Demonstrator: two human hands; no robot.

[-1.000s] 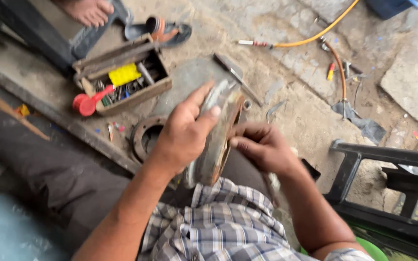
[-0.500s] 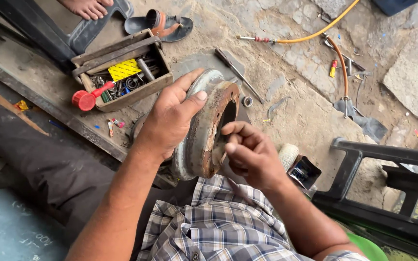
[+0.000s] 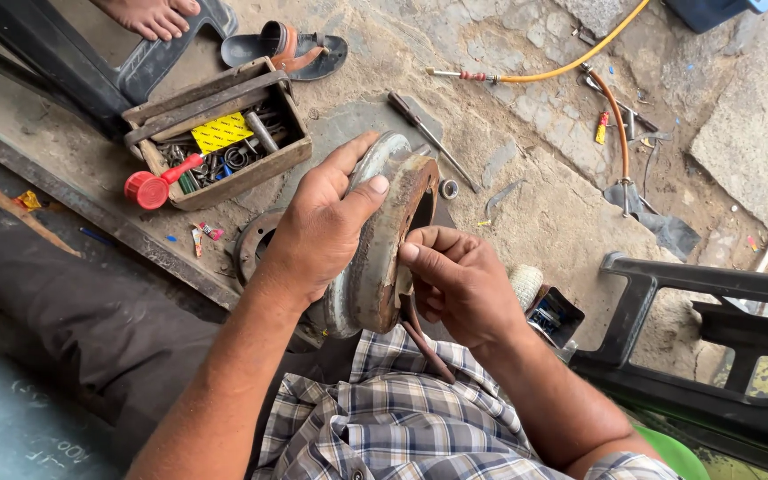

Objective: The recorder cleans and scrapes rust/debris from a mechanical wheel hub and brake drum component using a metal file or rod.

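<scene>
**Fingers clamp the drum**

Fingers (image 3: pixel 362 191) of the left hand (image 3: pixel 317 231) wrap tight over the rusty drum (image 3: pixel 380 253), held on edge above the lap. Right hand (image 3: pixel 460 280) grips its open face, fingers curled inside. Toolbox (image 3: pixel 215 133) sits on the ground beyond.

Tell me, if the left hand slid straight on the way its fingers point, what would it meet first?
The left hand grips a rusty round metal drum, fingers aimed up-right. Beyond the drum's rim, probably the long dark metal tool on the sandy ground; depth is unclear.
</scene>
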